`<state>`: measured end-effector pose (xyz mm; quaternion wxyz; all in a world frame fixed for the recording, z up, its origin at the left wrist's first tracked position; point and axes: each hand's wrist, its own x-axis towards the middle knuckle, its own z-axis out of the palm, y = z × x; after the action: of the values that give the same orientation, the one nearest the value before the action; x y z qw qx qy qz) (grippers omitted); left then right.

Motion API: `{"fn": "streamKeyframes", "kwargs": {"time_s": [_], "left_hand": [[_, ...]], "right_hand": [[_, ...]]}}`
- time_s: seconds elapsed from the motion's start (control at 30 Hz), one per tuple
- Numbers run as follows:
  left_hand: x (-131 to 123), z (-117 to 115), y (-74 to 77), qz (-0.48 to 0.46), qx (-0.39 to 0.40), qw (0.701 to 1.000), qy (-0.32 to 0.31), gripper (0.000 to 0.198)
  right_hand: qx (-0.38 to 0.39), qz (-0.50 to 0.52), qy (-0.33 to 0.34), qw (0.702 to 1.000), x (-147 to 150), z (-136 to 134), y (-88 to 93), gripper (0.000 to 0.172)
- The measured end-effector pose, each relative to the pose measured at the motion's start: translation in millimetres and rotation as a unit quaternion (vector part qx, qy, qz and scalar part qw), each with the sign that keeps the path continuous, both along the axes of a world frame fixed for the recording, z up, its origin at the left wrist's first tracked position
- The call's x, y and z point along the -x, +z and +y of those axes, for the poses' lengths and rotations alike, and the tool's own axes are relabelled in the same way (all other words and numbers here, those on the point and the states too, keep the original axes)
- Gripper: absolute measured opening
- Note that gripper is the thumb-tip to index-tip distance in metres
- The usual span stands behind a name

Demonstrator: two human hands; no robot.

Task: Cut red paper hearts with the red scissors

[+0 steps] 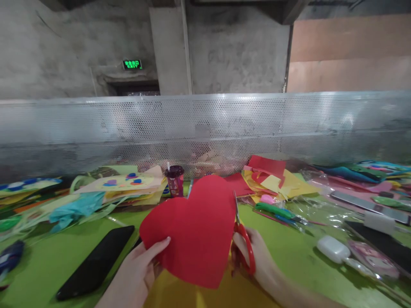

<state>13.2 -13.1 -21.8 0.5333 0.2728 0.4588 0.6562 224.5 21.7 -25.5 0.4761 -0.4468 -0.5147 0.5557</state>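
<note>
My left hand (139, 271) pinches the lower left edge of a red paper heart (192, 229), thumb on top, and holds it up above the green table (41, 265). My right hand (257, 256) is closed through the red handles of a pair of scissors (242, 235). The blades point up along the heart's right edge. A yellow sheet (199, 295) lies under the heart near me.
A black phone (96, 261) lies at the left. A dark cup with a straw (174, 179) stands behind the heart. Piles of coloured paper (276, 179) lie left and right. White earbud case (334, 249) and plastic-wrapped items are at right. A perforated metal screen (205, 124) backs the table.
</note>
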Motion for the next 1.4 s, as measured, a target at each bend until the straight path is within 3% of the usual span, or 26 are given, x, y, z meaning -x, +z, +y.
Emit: {"fn": "streamKeyframes", "kwargs": {"time_s": [0.37, 0.63, 0.97, 1.4], "left_hand": [[-2.9, -0.5, 6.9, -0.007, 0.013, 1.0, 0.0, 0.049], [-0.9, 0.3, 3.3, 0.008, 0.013, 1.0, 0.012, 0.049], [-0.1, 2.0, 0.9, -0.001, 0.012, 1.0, 0.007, 0.038], [-1.5, 3.2, 1.7, -0.017, 0.031, 0.999, 0.023, 0.047]], "right_hand": [[0.003, -0.013, 0.011, 1.0, -1.6, 0.3, -0.1, 0.025], [0.036, 0.021, -0.037, 0.998, 0.7, -1.6, 3.6, 0.027], [0.027, 0.026, -0.013, 0.999, 1.1, 0.2, -2.7, 0.026], [0.011, 0.005, 0.008, 1.0, -1.5, -0.2, -2.6, 0.031]]}}
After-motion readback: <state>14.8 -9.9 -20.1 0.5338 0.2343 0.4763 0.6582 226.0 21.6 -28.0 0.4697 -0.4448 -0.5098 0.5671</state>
